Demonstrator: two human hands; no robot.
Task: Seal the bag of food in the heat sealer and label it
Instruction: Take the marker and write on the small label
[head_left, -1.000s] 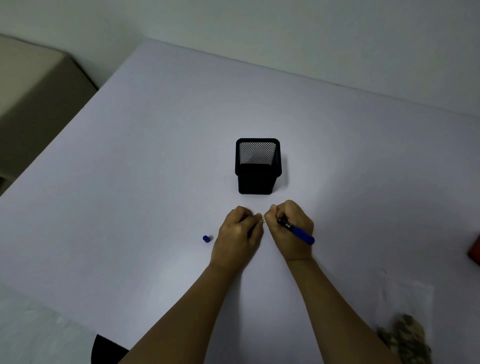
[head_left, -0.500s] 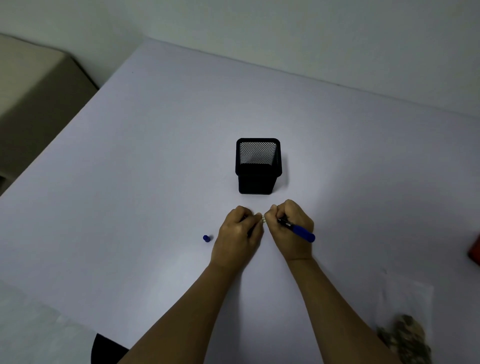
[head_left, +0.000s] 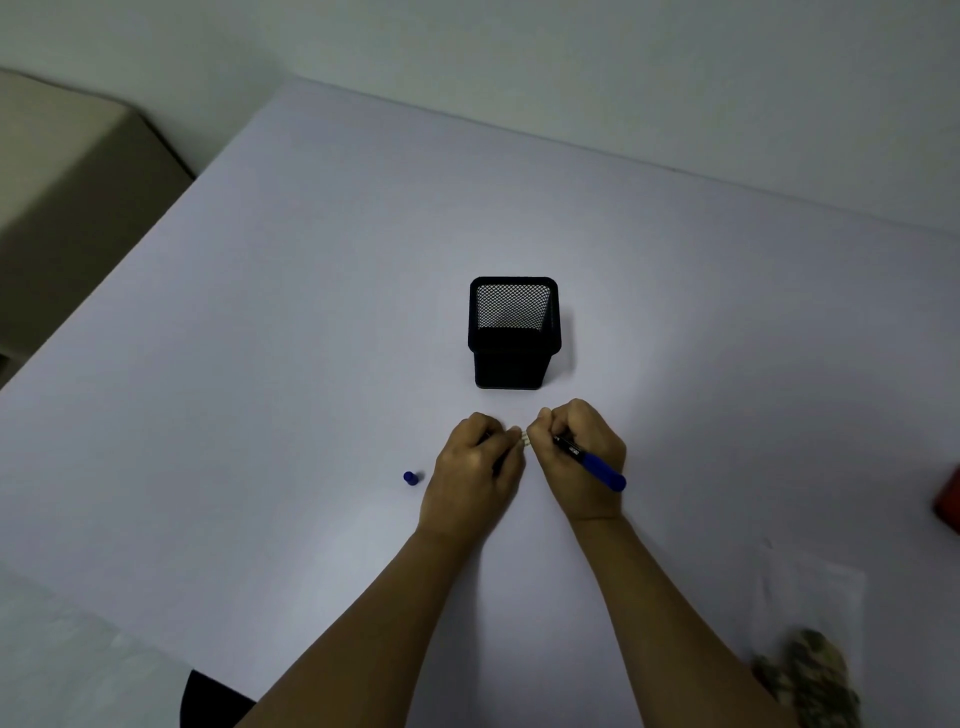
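My right hand (head_left: 582, 457) grips a blue marker (head_left: 597, 470), its tip hidden under the fingers and its tail pointing right. My left hand (head_left: 478, 467) rests on the table beside it, fingers curled on a small white label (head_left: 525, 439) that shows between the two hands. The marker's blue cap (head_left: 410, 478) lies on the table left of my left hand. A clear bag of food (head_left: 810, 649) with greenish-brown contents lies at the lower right, apart from both hands.
A black mesh pen holder (head_left: 514, 332) stands just beyond my hands. A red object (head_left: 948, 499) is cut off at the right edge. The white table (head_left: 260, 364) ends at the left, with a beige surface (head_left: 62, 171) beyond it.
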